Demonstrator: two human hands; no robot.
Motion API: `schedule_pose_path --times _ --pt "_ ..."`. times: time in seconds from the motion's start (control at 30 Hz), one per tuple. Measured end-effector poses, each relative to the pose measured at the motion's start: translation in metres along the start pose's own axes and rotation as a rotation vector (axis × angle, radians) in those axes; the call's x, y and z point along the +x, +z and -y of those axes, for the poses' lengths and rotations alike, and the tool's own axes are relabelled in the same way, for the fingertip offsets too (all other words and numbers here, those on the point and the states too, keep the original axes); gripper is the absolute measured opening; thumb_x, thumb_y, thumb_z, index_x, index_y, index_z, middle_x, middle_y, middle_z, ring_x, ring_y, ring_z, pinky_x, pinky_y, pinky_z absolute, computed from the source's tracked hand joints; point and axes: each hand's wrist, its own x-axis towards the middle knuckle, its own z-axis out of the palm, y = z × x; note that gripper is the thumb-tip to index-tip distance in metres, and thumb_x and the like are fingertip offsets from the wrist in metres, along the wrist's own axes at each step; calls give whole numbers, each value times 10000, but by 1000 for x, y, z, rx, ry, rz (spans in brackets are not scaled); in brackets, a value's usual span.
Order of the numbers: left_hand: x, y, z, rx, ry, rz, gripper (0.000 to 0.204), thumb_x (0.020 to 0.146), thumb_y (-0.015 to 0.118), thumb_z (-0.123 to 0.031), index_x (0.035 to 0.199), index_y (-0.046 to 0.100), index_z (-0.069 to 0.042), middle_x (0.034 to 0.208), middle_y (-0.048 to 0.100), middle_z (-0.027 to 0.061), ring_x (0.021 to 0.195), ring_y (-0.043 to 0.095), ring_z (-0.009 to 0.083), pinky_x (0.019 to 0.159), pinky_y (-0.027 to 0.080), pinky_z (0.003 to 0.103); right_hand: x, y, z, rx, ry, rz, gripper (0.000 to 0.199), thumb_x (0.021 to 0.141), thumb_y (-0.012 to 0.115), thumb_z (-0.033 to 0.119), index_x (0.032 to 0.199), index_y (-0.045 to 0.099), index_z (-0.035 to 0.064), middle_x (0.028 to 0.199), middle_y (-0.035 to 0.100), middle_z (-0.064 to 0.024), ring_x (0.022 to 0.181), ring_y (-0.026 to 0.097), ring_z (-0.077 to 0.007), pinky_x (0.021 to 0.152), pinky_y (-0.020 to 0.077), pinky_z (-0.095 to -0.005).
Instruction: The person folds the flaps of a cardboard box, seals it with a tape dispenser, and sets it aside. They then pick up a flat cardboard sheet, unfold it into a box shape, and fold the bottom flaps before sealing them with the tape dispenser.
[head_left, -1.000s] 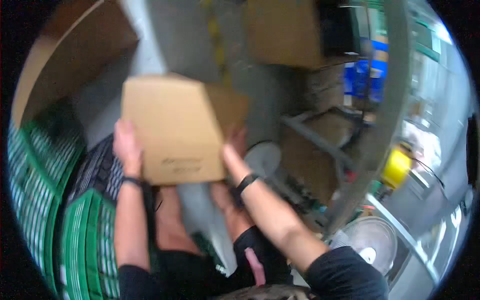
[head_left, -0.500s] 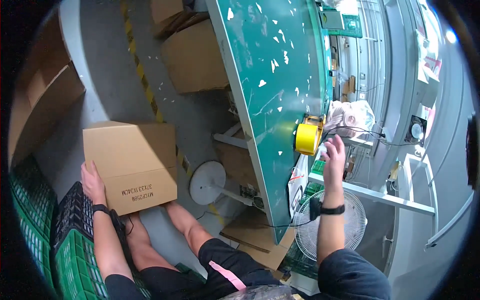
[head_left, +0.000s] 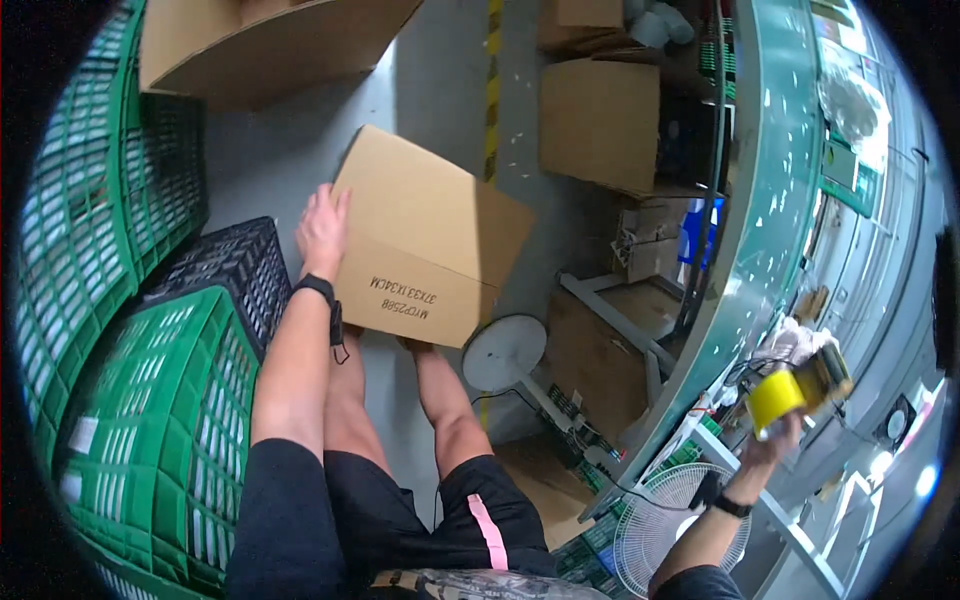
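A brown cardboard box (head_left: pixel 415 235) with dark printing stands tilted in front of my legs. My left hand (head_left: pixel 322 236) grips its left edge, fingers over the upper side and thumb against the face. Out to the right, my right hand (head_left: pixel 776 440) is closed on a tape dispenser (head_left: pixel 776 399) loaded with a wide yellow roll. The dispenser is raised beyond the edge of the green table and blurred by motion; its handle is mostly hidden by the hand and roll.
Green crates (head_left: pixel 160 420) and a black crate (head_left: pixel 262 275) line my left. A larger open carton (head_left: pixel 270 60) lies ahead. The green table (head_left: pixel 770 210) runs along the right, with a white fan (head_left: pixel 690 520) near my right forearm. A round white base (head_left: pixel 505 352) stands by the box.
My right hand, empty before, has taken hold of the tape dispenser and lifted it off the table. The view has swung left, and the box is now turned at an angle.
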Motion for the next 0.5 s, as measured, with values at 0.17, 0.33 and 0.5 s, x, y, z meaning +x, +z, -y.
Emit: schedule_pose_path --times 0.17,0.33,0.5 --pt "0 3 -1 -7 2 -43 445 980 462 -470 1227 531 -107 1152 630 165 1061 610 381 864 500 497 -95 136 38 254 -138 769 728 825 661 406 1380 418 2 1385 478 -118 1300 447 -254 1129 322 -392" --pt "0 -1 13 -22 -3 -13 437 975 471 -477 1199 537 -108 1147 628 170 1051 615 376 867 501 497 -157 244 -99 -256 678 994 746 696 797 327 1309 459 68 1205 519 -60 1151 497 -201 992 423 -357" --pt "-2 1 -1 -99 43 -5 406 983 482 -426 1204 524 -88 1109 622 192 1049 593 392 880 477 502 -143 409 -227 -515 -151 811 629 695 731 102 1238 425 19 1178 562 -175 1131 564 -276 962 452 -370"
